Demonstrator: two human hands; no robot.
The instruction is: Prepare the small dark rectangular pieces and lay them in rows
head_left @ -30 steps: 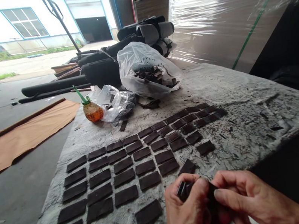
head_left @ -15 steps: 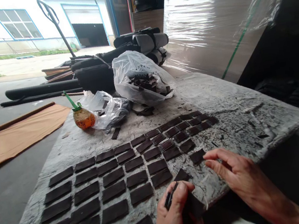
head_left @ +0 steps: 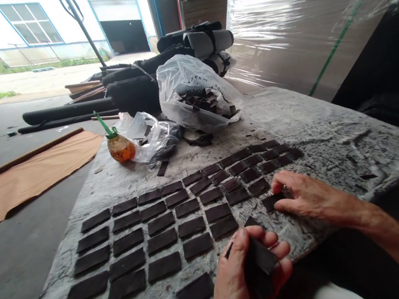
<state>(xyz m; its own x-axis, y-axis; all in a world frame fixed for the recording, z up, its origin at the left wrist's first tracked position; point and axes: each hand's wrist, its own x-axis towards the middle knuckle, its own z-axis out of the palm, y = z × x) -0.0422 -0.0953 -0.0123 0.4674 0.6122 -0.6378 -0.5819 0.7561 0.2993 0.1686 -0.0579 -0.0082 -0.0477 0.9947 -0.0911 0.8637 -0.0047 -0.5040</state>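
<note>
My left hand is closed round a few dark, flat rectangular pieces, which lie across its palm and fingers. On the table, several rows of similar dark rectangular pieces are spread out flat. Beyond the left fingertips, the corner of another dark piece shows. My right hand is at the near right end of the rows, thumb and forefinger curled round a dark rectangular piece that lies on the table; the fingers partly cover it.
A clear plastic bag of dark scraps stands at the table's back, beside a smaller plastic bag and a bottle of orange liquid with a green spout. Black rolls lie behind. A film-wrapped stack rises at the back right.
My right hand has moved forward, its thumb and forefinger now round the piece it was beside. My left hand has turned, showing more of its pieces. The whole view has shifted slightly.
</note>
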